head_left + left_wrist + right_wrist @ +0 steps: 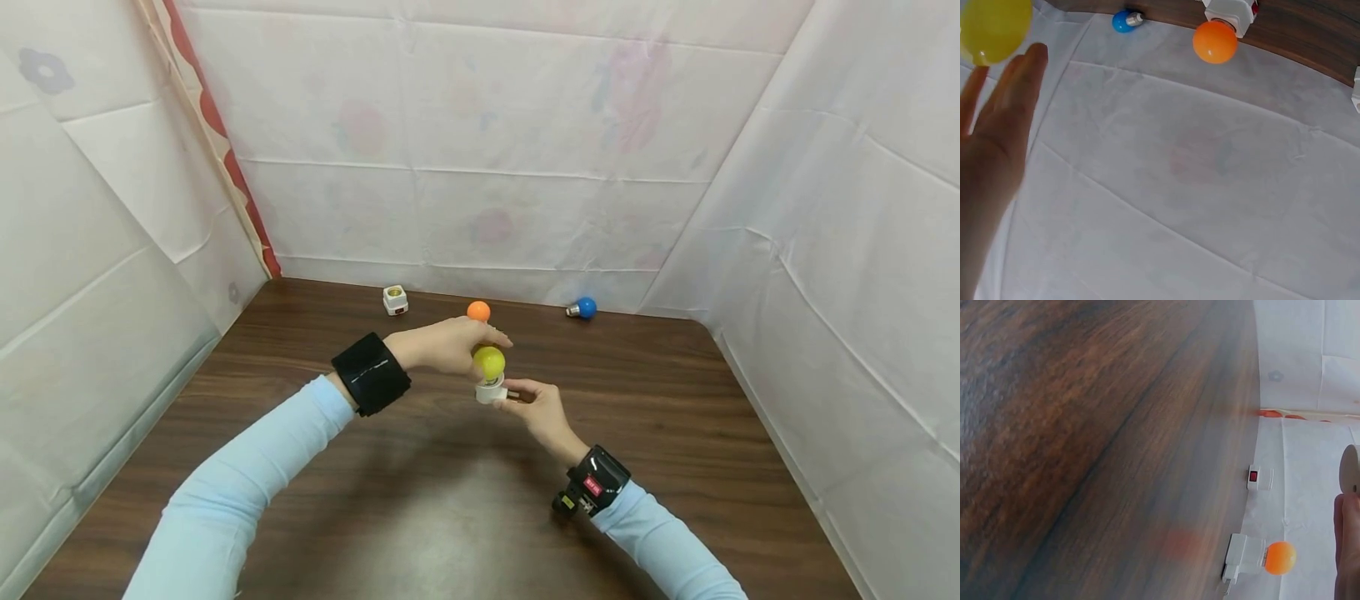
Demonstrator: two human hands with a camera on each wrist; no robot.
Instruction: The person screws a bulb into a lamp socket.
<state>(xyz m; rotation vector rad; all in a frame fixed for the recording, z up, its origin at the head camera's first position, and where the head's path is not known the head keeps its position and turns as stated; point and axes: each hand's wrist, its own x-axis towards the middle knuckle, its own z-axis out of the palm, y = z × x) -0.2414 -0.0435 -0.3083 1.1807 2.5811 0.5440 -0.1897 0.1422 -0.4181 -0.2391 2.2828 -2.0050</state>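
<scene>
A yellow light bulb [489, 363] stands upright in a round white lamp holder [489, 392], held up over the table. My right hand [542, 412] pinches this holder at its right side, where metal plug prongs show, between thumb and forefinger. My left hand [446, 346] is at the bulb, its thumb beside the left of the glass and its fingers stretched out behind it. From the left wrist, those fingers [1013, 100] look straight, with their tips close along the yellow bulb [994, 28]. Only the edge of the white holder [1350, 469] shows in the right wrist view.
Behind my left hand an orange bulb [478, 311] sits in a white socket [1244, 555]. A white socket with a red switch [395, 300] stands at the table's back left. At the back right lies a blue bulb [585, 307]. White cloth [480, 217] encloses the wooden table.
</scene>
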